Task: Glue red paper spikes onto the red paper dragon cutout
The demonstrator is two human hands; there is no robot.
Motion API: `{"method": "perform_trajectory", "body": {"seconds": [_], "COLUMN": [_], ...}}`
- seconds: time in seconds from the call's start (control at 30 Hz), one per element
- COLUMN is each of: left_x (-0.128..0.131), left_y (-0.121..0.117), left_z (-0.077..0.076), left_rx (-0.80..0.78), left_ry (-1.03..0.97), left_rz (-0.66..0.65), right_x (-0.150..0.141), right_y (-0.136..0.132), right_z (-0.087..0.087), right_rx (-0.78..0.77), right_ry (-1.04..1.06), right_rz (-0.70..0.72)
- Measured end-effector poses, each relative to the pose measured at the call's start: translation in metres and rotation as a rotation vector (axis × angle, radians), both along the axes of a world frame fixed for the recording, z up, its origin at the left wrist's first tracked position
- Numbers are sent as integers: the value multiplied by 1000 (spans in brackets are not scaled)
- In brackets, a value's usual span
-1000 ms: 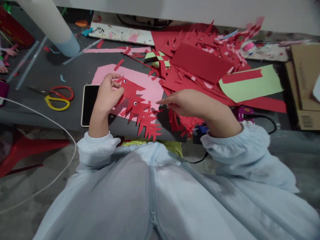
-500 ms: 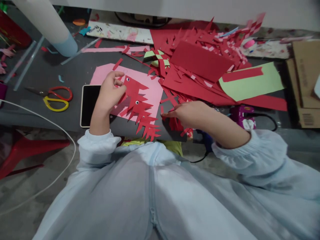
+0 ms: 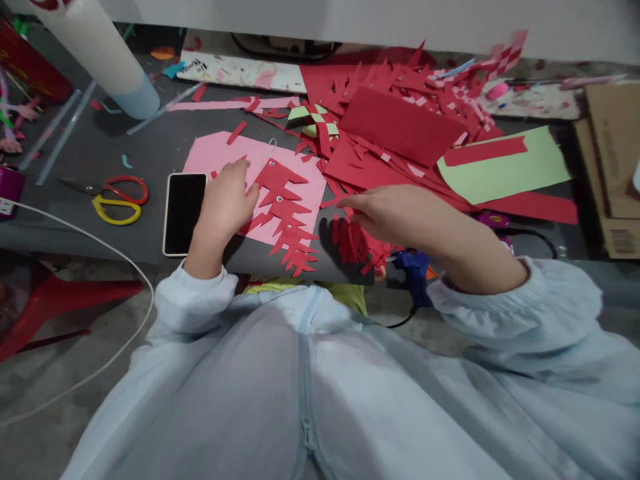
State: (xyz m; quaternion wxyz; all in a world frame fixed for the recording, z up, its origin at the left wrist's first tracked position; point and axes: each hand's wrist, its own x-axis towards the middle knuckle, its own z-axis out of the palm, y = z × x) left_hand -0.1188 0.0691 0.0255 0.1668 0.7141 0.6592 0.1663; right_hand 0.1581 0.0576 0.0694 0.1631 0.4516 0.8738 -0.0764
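My left hand [image 3: 226, 200] lies over the pink paper sheet [image 3: 210, 148], fingers stretched and thumb apart, holding nothing I can see. Just right of it is a red paper cutout [image 3: 280, 179] of spiky, stacked pieces with small googly eyes. It tapers toward the table's front edge, and a thin white loop [image 3: 273, 143] shows at its top. My right hand [image 3: 373, 208] is closed, with its fingertips on a narrow red paper strip [image 3: 330, 203]. The curled fingers partly hide the grip. Shredded red paper [image 3: 350, 241] lies below that hand.
Scissors [image 3: 120, 199] and a phone [image 3: 184, 213] lie at left, near a white bottle [image 3: 107, 63]. Red scraps [image 3: 400, 123] and a green sheet [image 3: 543, 160] spread behind my right hand. A blue glue gun [image 3: 416, 270] sits at the front edge; cardboard [image 3: 613, 153] stands at right.
My left hand has let go of the red cutout's upper part and lies flatter. The cutout has shifted slightly right, baring its loop. My right hand has moved up to the narrow red strip.
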Motion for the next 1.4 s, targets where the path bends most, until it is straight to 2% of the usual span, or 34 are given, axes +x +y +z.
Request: {"method": "perform_trajectory", "body": {"seconds": [0.1,0.2,0.33,0.47,0.6,0.73,0.87,1.03,1.17,1.3,1.4], "left_x": [-3,-3,-3,-4,-7,-11,-12,-6,9,21,25], "left_y": [-37,-65,-84,-93,-97,-94,-89,-84,-77,-72,-71], "left_z": [-2,-12,-22,-22,-21,-21,-22,-22,-25,-31,-35], "left_rx": [5,-22,15,31,61,77,105,154,121,104,104], "left_ry": [45,120,189,232,259,270,255,261,250,259,247], "left_rz": [-86,-221,-235,-214,-152,-60,7,-24,-90,-96,-95], "right_x": [-4,-10,-15,-13,-12,-17,-17,-15,-36,-60,-67], "right_y": [8,21,36,38,30,20,12,12,22,36,45], "right_z": [1,-3,-18,-30,-35,-40,-42,-35,-34,-43,-55], "right_rx": [74,89,113,179,207,100,25,10,65,17,4], "right_ry": [59,117,165,94,154,156,107,114,177,196,249], "right_rz": [-65,-124,-208,-265,-211,-74,-40,-60,-72,-78,-57]}}
